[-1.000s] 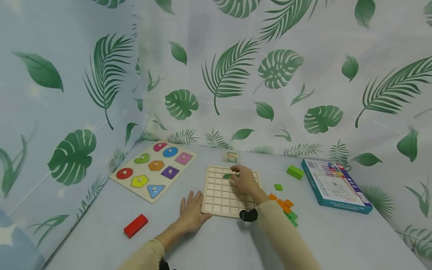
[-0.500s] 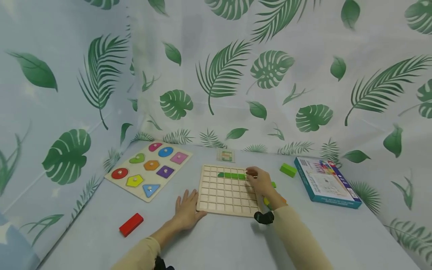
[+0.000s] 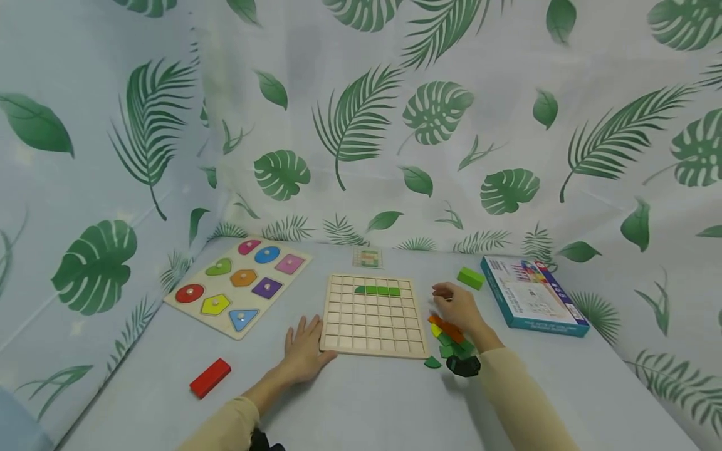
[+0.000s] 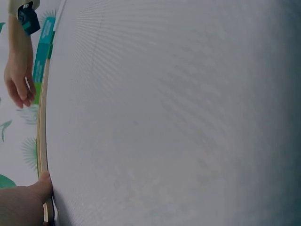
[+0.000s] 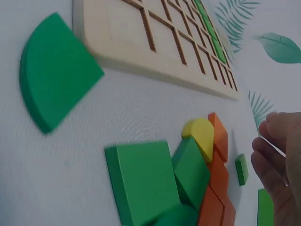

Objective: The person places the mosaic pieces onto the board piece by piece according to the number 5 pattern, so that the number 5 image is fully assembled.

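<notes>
Right hand (image 3: pixel 458 308) now off the board (image 3: pixel 373 320)

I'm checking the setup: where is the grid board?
In the head view, the grid board lies low centre, right of the left hand and left of the right hand.

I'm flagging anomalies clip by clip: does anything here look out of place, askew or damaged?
Nothing looks damaged. Mildly untidy: the heap of loose pieces right of the grid board, jumbled at mixed angles, and a green quarter-circle piece apart from it, by the board's near right corner.
</notes>
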Motion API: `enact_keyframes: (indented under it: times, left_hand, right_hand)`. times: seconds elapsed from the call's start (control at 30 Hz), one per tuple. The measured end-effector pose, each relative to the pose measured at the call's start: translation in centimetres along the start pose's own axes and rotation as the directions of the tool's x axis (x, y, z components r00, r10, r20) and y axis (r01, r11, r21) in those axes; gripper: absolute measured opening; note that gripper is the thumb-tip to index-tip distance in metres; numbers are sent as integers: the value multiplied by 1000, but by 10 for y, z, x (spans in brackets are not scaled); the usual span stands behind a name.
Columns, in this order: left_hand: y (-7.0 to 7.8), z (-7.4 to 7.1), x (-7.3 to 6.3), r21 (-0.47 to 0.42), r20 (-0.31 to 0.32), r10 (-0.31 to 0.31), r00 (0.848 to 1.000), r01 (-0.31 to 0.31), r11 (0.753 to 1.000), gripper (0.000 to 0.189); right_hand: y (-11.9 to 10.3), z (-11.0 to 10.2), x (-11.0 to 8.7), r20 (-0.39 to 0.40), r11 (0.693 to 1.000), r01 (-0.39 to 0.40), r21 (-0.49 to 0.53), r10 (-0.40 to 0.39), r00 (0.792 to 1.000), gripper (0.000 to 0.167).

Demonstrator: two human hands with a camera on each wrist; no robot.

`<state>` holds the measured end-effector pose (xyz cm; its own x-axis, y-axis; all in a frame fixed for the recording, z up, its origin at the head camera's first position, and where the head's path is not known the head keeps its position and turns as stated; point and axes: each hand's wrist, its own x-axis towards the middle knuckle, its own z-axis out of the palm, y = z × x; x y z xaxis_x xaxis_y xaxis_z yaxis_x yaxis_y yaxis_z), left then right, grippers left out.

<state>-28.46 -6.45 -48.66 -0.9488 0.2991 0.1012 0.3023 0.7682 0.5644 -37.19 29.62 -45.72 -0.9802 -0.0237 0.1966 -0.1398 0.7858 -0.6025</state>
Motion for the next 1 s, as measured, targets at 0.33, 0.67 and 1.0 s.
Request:
enact_keyframes:
  times: [0.33,0.67,1.0]
  left_hand:
    - [2,-5,1,-16,-10,9,1000,-9,1000,73]
    - [0,-4,-2,-18,-17,0,1000,-1,1000,73]
    - [1,-1,-4,-25,-17,10,1000,-11,1000,73]
  right_hand:
    - [12,-19,-7,18,995,95,-25,-94,995,24]
    - [24,-28,-19,117,998,67,-18,-64,991,28]
    - [38,-28,-33,144,997,70,-37,-64,988,22]
